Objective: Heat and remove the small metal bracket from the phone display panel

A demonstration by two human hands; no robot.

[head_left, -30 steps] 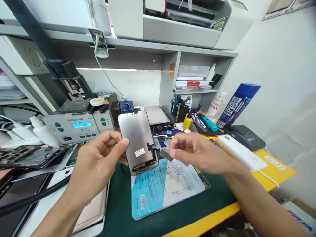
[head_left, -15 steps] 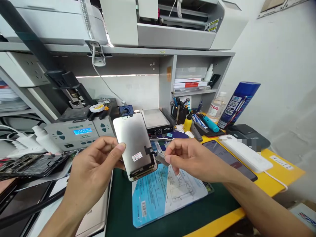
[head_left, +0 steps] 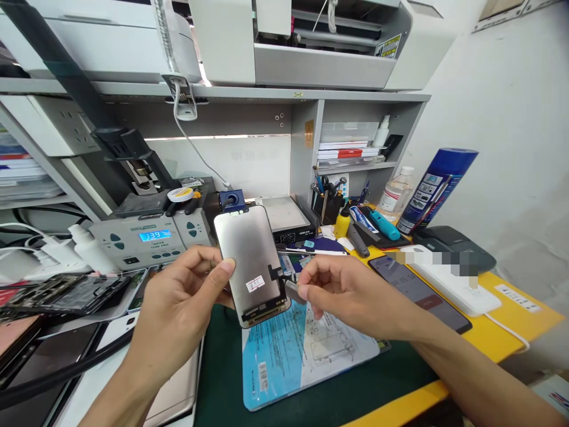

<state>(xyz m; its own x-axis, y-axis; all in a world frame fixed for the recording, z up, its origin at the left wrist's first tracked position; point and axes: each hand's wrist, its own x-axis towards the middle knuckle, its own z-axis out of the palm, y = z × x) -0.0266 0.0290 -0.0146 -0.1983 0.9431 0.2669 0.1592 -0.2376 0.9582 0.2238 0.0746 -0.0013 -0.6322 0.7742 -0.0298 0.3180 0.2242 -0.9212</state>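
My left hand (head_left: 191,308) is closed on the left edge of a phone screen (head_left: 246,249), thumb on its silvery back and fingers behind. The screen is held up and slightly tilted, with a small white label (head_left: 255,283) and a dark flex cable (head_left: 276,274) near its lower right. Between the pinched thumb and fingers of my right hand (head_left: 338,290) is a small flat grey piece (head_left: 293,292). That piece sits right beside the flex cable; whether they are joined I cannot tell. Below both hands lies a blue and white printed mat (head_left: 284,367).
A grey soldering or hot-air station (head_left: 146,237) stands at the left, behind phone parts (head_left: 66,302) and a black hose (head_left: 66,367). To the right are a phone (head_left: 415,290), a white power bank-like block (head_left: 451,281) and a blue spray can (head_left: 438,190). Shelves rise behind.
The whole view has shifted slightly, so things appear a little farther right. Both hands keep their grips, and the screen and grey piece stay close together.
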